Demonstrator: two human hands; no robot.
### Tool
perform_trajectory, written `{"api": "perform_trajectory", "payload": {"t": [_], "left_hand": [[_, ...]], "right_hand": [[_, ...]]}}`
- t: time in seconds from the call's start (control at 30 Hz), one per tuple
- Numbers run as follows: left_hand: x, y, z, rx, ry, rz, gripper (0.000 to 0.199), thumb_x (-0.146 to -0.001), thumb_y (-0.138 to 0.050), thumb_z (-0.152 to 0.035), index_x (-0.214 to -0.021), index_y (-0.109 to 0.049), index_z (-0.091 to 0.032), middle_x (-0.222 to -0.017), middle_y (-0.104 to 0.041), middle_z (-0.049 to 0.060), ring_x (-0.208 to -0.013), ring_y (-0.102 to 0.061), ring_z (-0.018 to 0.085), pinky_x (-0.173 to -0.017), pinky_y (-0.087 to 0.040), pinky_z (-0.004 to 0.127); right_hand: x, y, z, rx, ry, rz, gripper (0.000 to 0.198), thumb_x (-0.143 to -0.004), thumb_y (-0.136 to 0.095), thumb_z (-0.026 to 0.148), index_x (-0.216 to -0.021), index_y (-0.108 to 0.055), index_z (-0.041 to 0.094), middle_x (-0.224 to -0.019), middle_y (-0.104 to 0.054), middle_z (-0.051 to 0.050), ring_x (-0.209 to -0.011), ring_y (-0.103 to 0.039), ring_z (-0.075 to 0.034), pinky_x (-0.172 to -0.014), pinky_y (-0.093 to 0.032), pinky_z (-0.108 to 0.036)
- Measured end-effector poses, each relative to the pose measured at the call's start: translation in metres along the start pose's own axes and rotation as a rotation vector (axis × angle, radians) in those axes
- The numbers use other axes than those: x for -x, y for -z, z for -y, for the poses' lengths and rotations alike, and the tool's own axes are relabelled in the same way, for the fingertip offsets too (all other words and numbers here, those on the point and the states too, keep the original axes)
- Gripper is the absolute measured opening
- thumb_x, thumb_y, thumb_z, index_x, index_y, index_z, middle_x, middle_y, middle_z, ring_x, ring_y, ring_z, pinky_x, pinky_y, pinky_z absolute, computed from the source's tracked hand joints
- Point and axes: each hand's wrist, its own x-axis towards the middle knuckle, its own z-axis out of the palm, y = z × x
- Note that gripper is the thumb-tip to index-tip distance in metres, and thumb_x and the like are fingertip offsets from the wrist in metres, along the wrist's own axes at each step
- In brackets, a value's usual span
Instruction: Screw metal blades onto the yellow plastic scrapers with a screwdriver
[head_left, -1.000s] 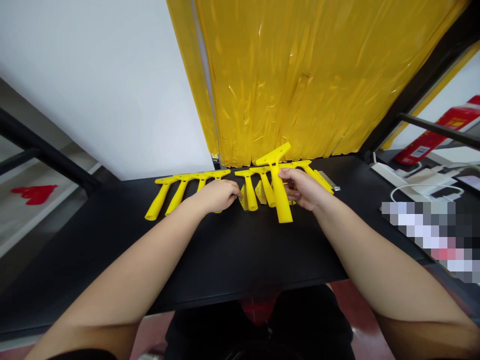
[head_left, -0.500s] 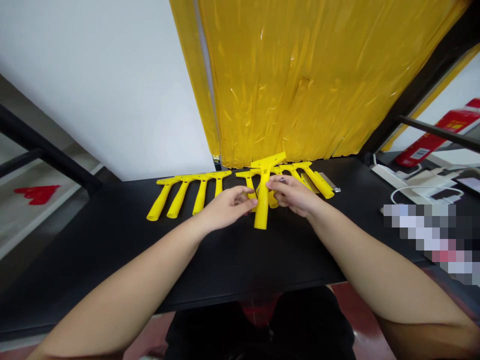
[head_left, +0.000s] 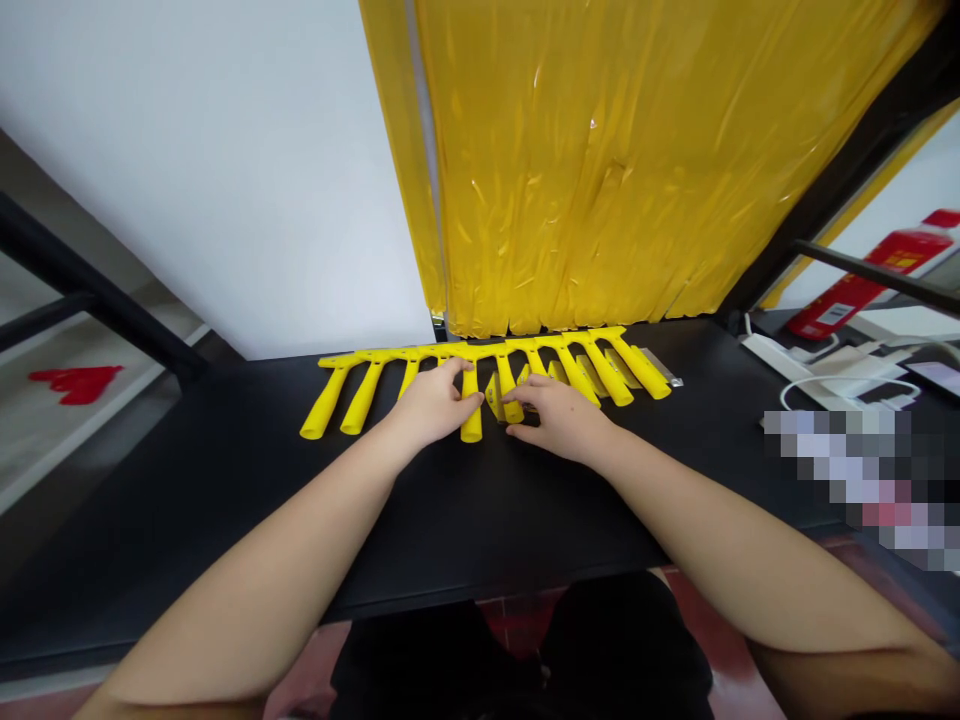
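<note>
left hand [head_left: 431, 405]: fingers curled on yellow plastic T-shaped scraper handle [head_left: 471, 412], now laid into far-edge row | right hand [head_left: 559, 420]: fingers narrow, flat by small yellow blade packet [head_left: 494, 396], handle released

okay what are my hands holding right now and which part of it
Nothing is lifted. The left hand rests on a yellow scraper handle lying flat on the black table; the right hand touches the small pieces beside it. A firm grip cannot be told.

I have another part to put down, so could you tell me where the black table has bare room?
Bare: the near strip of the black table between the forearms, and left of the yellow scrapers. Crowded: the back edge around the left hand and right hand.
</note>
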Motion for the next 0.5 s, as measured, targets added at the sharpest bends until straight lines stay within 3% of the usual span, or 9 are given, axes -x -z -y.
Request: {"api": "perform_trajectory", "payload": {"t": [0.1,0.23,0.5], "left_hand": [[-0.010,0.001,-0.001,-0.122,0.009,-0.012,0.045,-0.090,-0.068,-0.039,-0.129,-0.070,-0.017,-0.079,-0.076,0.005,-0.080,-0.074,0.026,-0.077,-0.055,0.035],[-0.013,0.003,0.000,-0.195,0.011,-0.039,0.046,-0.090,-0.068,-0.038,-0.130,-0.071,-0.016,-0.103,-0.080,0.014,-0.102,-0.075,0.034,-0.090,-0.057,0.041],[-0.018,0.000,0.007,-0.245,-0.038,-0.034,0.039,-0.091,-0.067,-0.039,-0.124,-0.073,-0.019,-0.120,-0.078,0.015,-0.116,-0.072,0.035,-0.101,-0.056,0.043]], "right_hand": [[-0.001,-0.002,0.004,0.062,-0.027,0.034,0.030,-0.088,-0.078,0.024,-0.118,-0.078,0.023,-0.110,-0.070,-0.009,-0.094,-0.070,-0.025,-0.082,-0.055,-0.036],[-0.003,-0.002,0.004,0.072,-0.026,0.035,0.027,-0.090,-0.074,0.020,-0.116,-0.080,0.020,-0.108,-0.073,-0.011,-0.095,-0.071,-0.026,-0.085,-0.056,-0.038],[-0.004,-0.001,0.002,0.056,-0.025,0.034,0.025,-0.090,-0.071,0.017,-0.112,-0.082,0.020,-0.105,-0.076,-0.011,-0.094,-0.072,-0.027,-0.086,-0.056,-0.039]]}}
